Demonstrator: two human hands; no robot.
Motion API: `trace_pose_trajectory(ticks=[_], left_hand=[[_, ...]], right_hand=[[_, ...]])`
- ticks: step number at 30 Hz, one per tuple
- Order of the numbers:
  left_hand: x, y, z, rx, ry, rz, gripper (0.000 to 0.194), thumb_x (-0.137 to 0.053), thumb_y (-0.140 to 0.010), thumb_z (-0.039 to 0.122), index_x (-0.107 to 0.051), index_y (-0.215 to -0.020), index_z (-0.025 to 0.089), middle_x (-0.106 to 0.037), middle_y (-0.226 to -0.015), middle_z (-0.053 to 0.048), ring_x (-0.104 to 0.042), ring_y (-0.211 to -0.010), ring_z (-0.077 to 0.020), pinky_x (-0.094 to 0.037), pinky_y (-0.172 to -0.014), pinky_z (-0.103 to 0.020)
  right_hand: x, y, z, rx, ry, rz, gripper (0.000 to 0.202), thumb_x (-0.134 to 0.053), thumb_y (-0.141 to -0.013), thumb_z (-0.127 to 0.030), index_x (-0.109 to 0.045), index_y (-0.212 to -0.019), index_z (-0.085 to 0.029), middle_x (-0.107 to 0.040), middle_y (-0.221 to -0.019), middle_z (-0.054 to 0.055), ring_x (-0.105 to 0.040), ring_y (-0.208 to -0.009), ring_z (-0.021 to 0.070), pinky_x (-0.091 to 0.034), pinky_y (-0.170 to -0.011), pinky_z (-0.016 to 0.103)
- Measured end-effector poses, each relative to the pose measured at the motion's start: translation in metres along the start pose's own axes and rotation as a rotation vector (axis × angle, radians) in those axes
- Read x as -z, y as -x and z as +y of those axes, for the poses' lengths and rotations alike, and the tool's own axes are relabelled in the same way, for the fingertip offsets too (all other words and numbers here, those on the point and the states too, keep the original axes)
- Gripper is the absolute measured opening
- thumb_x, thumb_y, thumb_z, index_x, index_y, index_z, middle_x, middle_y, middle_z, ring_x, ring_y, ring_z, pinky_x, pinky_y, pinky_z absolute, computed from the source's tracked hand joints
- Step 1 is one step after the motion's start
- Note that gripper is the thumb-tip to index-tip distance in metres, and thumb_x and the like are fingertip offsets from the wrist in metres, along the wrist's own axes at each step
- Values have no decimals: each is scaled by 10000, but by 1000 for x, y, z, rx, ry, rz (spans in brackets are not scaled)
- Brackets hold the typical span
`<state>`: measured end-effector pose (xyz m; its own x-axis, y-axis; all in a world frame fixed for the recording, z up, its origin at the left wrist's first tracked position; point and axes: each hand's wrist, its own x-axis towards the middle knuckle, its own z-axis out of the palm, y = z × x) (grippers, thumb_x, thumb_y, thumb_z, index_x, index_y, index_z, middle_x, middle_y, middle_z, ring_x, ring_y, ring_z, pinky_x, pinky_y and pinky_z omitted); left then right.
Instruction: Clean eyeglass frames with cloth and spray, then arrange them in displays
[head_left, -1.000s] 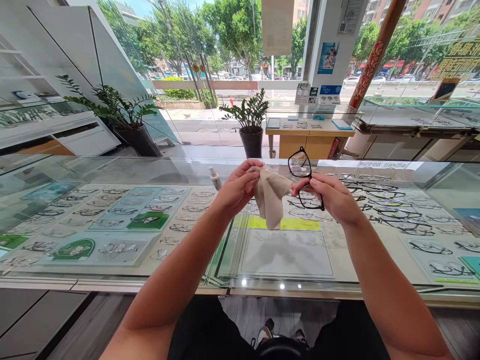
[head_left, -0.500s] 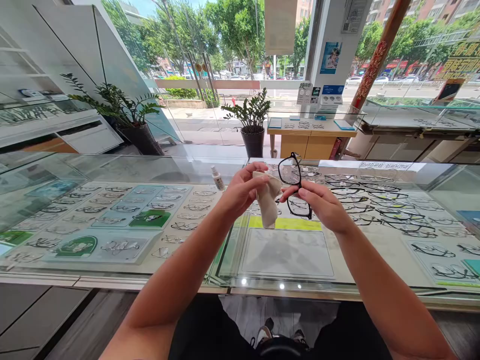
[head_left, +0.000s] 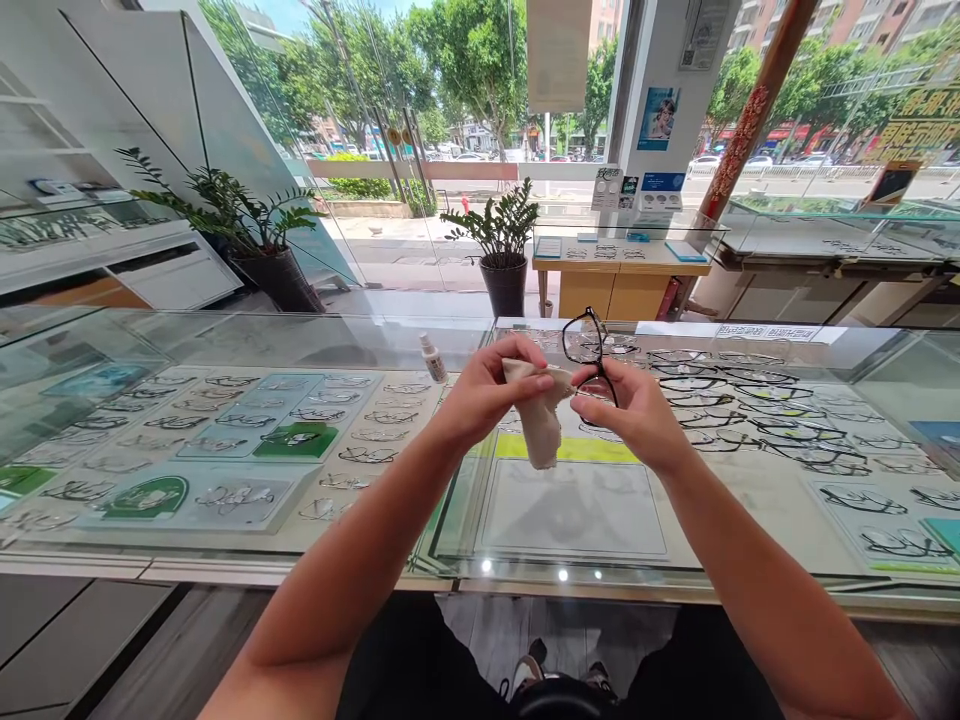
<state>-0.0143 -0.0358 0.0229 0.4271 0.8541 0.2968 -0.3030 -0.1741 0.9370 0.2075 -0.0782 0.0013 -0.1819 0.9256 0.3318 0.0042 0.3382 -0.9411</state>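
My left hand is closed on a beige cloth, whose loose end hangs down over the glass counter. Black-framed glasses are gripped near the bridge by my right hand, one lens standing up above the fingers and the other lower, partly covered by them. The cloth's right edge reaches the fingertips of my right hand beside the frame. A small white spray bottle stands on the counter to the left of my left hand.
Under the glass counter lie rows of glasses on the right and more on trays at left. Beyond it are a potted plant, another plant and a wooden display table.
The glasses have turned in my right hand, so they look narrower, and its fingers have shifted round them. My left hand and the cloth have moved slightly right and down, closer to the frame.
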Motion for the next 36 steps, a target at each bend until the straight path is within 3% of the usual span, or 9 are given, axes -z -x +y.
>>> trace_pose_trajectory(ticks=[8, 15, 19, 24, 30, 36], left_hand=[[3, 1, -2, -94, -301, -8, 317, -969, -792, 448, -814, -915, 200, -674, -821, -27, -548, -702, -135, -392, -625, -264], [-1, 2, 5, -239, -563, -72, 230, -906, -871, 454, -875, -910, 230, -689, -820, -50, -563, -743, -175, -419, -713, -319], [3, 0, 2, -302, -599, -99, 185, -883, -903, 446, -895, -918, 262, -619, -754, -40, -534, -782, -198, -405, -747, -336], [3, 0, 1, -320, -589, -126, 185, -915, -867, 458, -909, -934, 286, -561, -795, -39, -520, -803, -208, -435, -766, -349], [0, 0, 1, -352, -596, -158, 106, -885, -913, 375, -900, -936, 272, -724, -1079, -97, -659, -1000, -225, -518, -914, -364], [-1, -1, -4, -382, -561, -168, 61, -879, -920, 302, -878, -941, 245, -788, -968, -70, -728, -892, -188, -557, -824, -325]], right_hand=[[-2, 1, 0, -22, -28, -9, 223, -885, -845, -374, -781, -938, -200, -732, -935, 41, -635, -861, 194, -526, -795, 330], [-1, 1, -5, -36, -22, -6, 189, -836, -864, -373, -795, -921, -197, -727, -914, 40, -613, -820, 179, -502, -738, 314], [-1, 0, -7, -58, -24, 11, 177, -831, -841, -356, -791, -894, -192, -698, -835, 16, -575, -748, 154, -456, -684, 300], [-1, -1, -9, -107, -34, 53, 298, -890, -799, -445, -788, -892, -181, -685, -793, 15, -556, -730, 156, -411, -643, 299], [-1, 0, -10, -113, -59, 43, 326, -901, -792, -473, -793, -885, -180, -681, -786, 17, -542, -733, 157, -398, -650, 303], [-1, 0, -10, -137, -75, 24, 320, -946, -753, -451, -820, -890, -191, -666, -769, 9, -513, -734, 153, -381, -642, 301]])
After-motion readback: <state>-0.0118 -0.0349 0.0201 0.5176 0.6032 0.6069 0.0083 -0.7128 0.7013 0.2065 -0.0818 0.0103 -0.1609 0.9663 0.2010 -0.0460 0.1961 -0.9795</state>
